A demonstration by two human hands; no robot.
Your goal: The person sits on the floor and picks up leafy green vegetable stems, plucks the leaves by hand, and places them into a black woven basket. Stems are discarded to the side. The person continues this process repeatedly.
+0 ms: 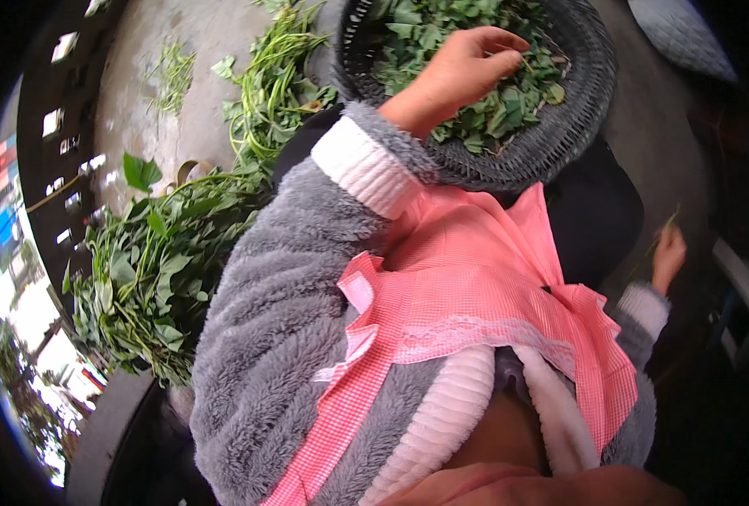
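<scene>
My left hand (pixel 472 69) is over a dark woven basket (pixel 577 126) that rests on my lap. Its thumb and fingers are a little apart, and I see nothing held between them. Loose green leaves (pixel 513 114) fill much of the basket below that hand. Off to the right side, low beside my leg, my right hand (pixel 669 253) pinches a thin green stem (pixel 672 220). To my left lies a large heap of leafy green vines (pixel 153 272). Bare green stems (pixel 273 95) with some leaves lie beside the basket.
A small scatter of stems (pixel 175 76) lies on the concrete floor (pixel 210 31). Behind the vine heap runs a dark perforated barrier (pixel 71 57). A pale grey rounded object (pixel 684 35) is at the upper right. A pale frame-like object (pixel 741 291) is in shadow beyond my right hand.
</scene>
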